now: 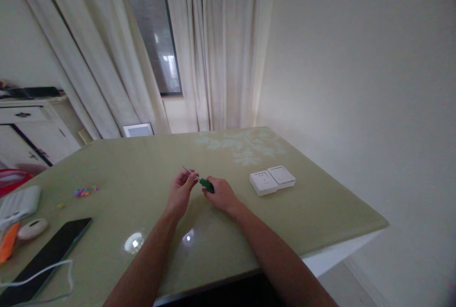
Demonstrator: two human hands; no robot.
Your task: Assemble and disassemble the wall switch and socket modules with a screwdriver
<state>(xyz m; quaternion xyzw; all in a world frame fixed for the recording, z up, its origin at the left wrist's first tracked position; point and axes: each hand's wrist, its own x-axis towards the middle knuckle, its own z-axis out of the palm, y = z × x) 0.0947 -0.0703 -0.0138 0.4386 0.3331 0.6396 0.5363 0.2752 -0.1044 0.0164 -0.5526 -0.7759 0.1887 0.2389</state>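
A screwdriver with a green handle [206,184] is held between my two hands above the middle of the table. My right hand [223,194] is closed around the handle. The fingers of my left hand [181,190] pinch the thin metal shaft, whose tip points up and to the left. To the right of my hands lie a white wall socket [263,182] and a white switch plate [282,176], side by side and touching. Neither hand touches them.
The table [142,164] has a greenish cover. At left lie small colourful pieces [85,191], a black tablet-like slab [53,255] with a white cable [42,273], an orange object [9,243] and a white rounded device [33,228]. A wall stands along the right edge.
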